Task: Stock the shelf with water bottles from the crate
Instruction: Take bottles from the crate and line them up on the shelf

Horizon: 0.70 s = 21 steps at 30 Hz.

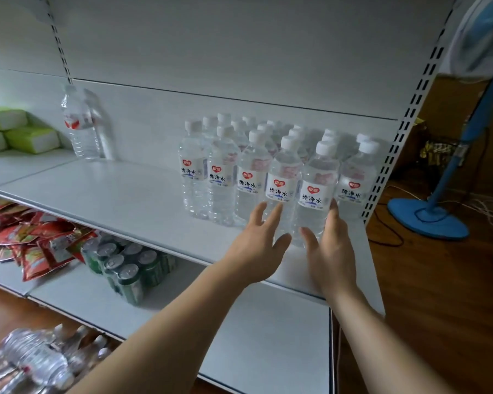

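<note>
Several clear water bottles with white caps stand in rows at the right end of the white shelf. Two front bottles stand side by side near the shelf's front edge. My left hand is open, its fingertips at the left one's base. My right hand is open too, cupped against the right one's lower side. Neither hand grips a bottle. More loose bottles lie blurred at the bottom left, where no crate edge shows.
A larger bottle stands at the shelf's back left, next to green tissue packs. The lower shelf holds red snack packets and green cans. A blue standing fan is on the wooden floor at right.
</note>
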### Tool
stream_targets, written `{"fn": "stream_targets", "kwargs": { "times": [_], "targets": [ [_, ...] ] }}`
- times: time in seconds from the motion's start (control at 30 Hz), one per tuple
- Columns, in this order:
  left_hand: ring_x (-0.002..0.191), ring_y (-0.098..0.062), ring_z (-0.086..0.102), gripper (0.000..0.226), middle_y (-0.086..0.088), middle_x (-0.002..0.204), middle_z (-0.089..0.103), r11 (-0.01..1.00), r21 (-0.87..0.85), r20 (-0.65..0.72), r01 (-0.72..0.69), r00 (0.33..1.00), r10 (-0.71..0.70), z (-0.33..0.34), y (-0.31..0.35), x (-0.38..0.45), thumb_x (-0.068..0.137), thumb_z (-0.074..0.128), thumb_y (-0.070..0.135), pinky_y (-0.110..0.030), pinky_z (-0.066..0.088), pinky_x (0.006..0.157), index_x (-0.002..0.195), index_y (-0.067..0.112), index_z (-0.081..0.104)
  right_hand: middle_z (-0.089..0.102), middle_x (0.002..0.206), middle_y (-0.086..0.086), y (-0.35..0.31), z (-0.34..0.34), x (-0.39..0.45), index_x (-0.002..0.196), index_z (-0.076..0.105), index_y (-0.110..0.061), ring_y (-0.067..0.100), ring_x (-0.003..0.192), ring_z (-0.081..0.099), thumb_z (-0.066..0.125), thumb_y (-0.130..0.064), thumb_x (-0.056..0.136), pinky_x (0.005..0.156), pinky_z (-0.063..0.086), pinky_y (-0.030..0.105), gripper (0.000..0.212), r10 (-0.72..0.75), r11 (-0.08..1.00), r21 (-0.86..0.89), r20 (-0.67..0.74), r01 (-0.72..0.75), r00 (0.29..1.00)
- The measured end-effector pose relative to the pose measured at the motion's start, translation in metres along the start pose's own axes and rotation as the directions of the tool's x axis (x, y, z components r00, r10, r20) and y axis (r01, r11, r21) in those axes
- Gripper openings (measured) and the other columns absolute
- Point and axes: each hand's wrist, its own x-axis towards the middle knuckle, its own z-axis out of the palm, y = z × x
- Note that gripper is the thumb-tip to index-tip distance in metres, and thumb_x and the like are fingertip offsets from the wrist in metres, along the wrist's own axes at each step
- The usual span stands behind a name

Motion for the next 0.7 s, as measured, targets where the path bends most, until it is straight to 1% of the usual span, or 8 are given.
{"fn": "stream_targets", "kwargs": {
  "times": [0.07, 0.17, 0.23, 0.33, 0.43, 0.53, 0.6, 0.7],
  "targets": [
    [0.143, -0.023, 0.038, 0.064, 0.001, 0.168, 0.002, 1.000, -0.021, 0.000, 0.007, 1.000, -0.007, -0.001, -0.004, -0.006, 0.104, 0.043, 0.042, -0.037, 0.033, 0.114, 0.160, 0.031, 0.013, 0.048, 0.132, 0.020, -0.004, -0.002, -0.004, 0.155, 0.025, -0.012, 0.035, 0.114, 0.053, 0.057, -0.043, 0.098, 0.083, 0.048, 0.039, 0.073, -0.008, 0.996, -0.084, -0.041, 0.005, 0.999],
    [0.135, -0.026, 0.046, 0.062, 0.003, 0.166, 0.015, 0.997, -0.069, -0.061, 0.022, 0.998, -0.026, -0.007, -0.014, -0.021, 0.104, 0.045, 0.041, -0.039, 0.038, 0.112, 0.159, 0.029, 0.020, 0.052, 0.115, 0.019, -0.012, -0.007, -0.013, 0.145, 0.038, -0.008, 0.035, 0.097, 0.056, 0.059, -0.045, 0.096, 0.068, 0.051, 0.039, 0.065, -0.047, 0.985, -0.169, -0.150, 0.021, 0.988],
    [0.132, -0.022, 0.049, 0.057, 0.004, 0.160, 0.029, 0.993, -0.114, -0.128, 0.012, 0.991, -0.027, -0.015, -0.025, -0.035, 0.104, 0.047, 0.037, -0.041, 0.043, 0.109, 0.156, 0.024, 0.030, 0.053, 0.107, 0.014, -0.021, -0.008, -0.021, 0.138, 0.044, -0.009, 0.032, 0.092, 0.057, 0.060, -0.041, 0.096, 0.065, 0.052, 0.039, 0.056, -0.102, 0.988, -0.138, -0.194, 0.075, 0.976],
    [0.124, -0.012, 0.054, 0.044, 0.005, 0.144, 0.049, 0.978, -0.207, -0.269, 0.029, 0.959, -0.085, -0.029, -0.044, -0.062, 0.103, 0.049, 0.031, -0.039, 0.049, 0.102, 0.145, 0.022, 0.046, 0.053, 0.098, 0.009, -0.047, 0.001, -0.041, 0.130, 0.052, -0.007, 0.024, 0.086, 0.054, 0.062, -0.035, 0.095, 0.066, 0.050, 0.036, 0.046, -0.240, 0.971, -0.047, -0.216, 0.235, 0.946],
    [0.107, -0.004, 0.057, 0.032, 0.009, 0.127, 0.059, 0.971, -0.228, -0.392, 0.071, 0.906, -0.158, -0.044, -0.065, -0.096, 0.100, 0.052, 0.025, -0.027, 0.050, 0.092, 0.132, 0.022, 0.056, 0.052, 0.095, 0.005, -0.093, 0.020, -0.067, 0.126, 0.055, -0.007, 0.019, 0.083, 0.055, 0.064, -0.032, 0.094, 0.067, 0.046, 0.028, 0.042, -0.372, 0.921, 0.063, -0.141, 0.384, 0.917],
    [0.100, -0.005, 0.058, 0.026, 0.008, 0.115, 0.063, 0.969, -0.213, -0.458, 0.127, 0.863, -0.214, -0.058, -0.097, -0.138, 0.097, 0.056, 0.022, -0.028, 0.051, 0.088, 0.123, 0.021, 0.061, 0.054, 0.095, 0.003, -0.135, 0.044, -0.101, 0.125, 0.058, -0.007, 0.017, 0.083, 0.055, 0.064, -0.030, 0.094, 0.069, 0.047, 0.027, 0.039, -0.529, 0.833, 0.181, -0.014, 0.522, 0.849],
    [0.099, -0.007, 0.059, 0.023, 0.009, 0.111, 0.063, 0.958, -0.214, -0.469, 0.189, 0.840, -0.271, -0.069, -0.122, -0.170, 0.097, 0.057, 0.024, -0.032, 0.053, 0.088, 0.120, 0.023, 0.060, 0.054, 0.098, 0.000, -0.163, 0.062, -0.127, 0.126, 0.058, -0.010, 0.015, 0.085, 0.056, 0.058, -0.037, 0.095, 0.068, 0.049, 0.026, 0.041, -0.589, 0.790, 0.266, 0.078, 0.553, 0.804],
    [0.100, -0.006, 0.060, 0.024, 0.011, 0.108, 0.064, 0.931, -0.234, -0.473, 0.281, 0.803, -0.362, -0.085, -0.156, -0.220, 0.098, 0.057, 0.026, -0.028, 0.053, 0.089, 0.122, 0.023, 0.060, 0.055, 0.102, -0.004, -0.200, 0.088, -0.168, 0.126, 0.059, -0.015, 0.012, 0.087, 0.056, 0.053, -0.044, 0.095, 0.062, 0.049, 0.021, 0.042, -0.645, 0.753, 0.345, 0.214, 0.561, 0.734]
  ]
}}
